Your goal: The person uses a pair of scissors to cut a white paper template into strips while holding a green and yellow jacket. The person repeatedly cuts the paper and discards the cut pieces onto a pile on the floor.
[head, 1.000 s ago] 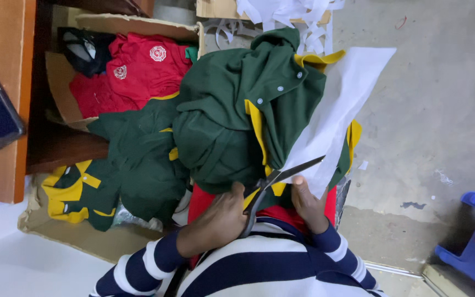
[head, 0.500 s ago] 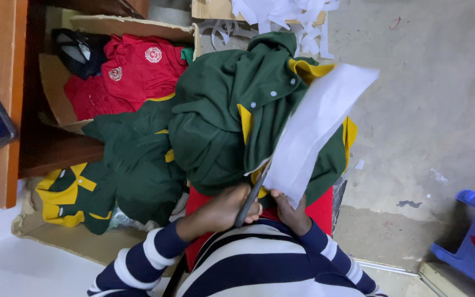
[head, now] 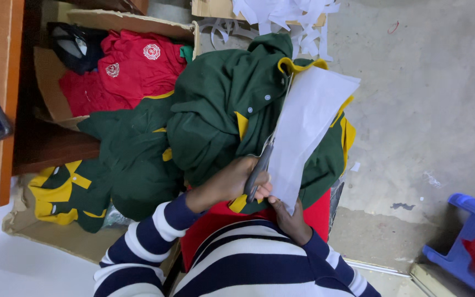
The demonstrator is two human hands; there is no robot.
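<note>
Your left hand [head: 232,184] grips grey-handled scissors [head: 259,168]; your right hand [head: 287,217] pinches the white paper sheet [head: 309,126] just above it. Keep the sheet taut, the blades along its left edge.

Left hand [head: 232,184] with scissors [head: 258,171], right hand [head: 288,220] under white sheet [head: 309,126].

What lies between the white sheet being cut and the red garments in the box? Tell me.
In the head view, a heap of green garments with yellow trim fills the stretch between the white sheet and the red garments.
</note>
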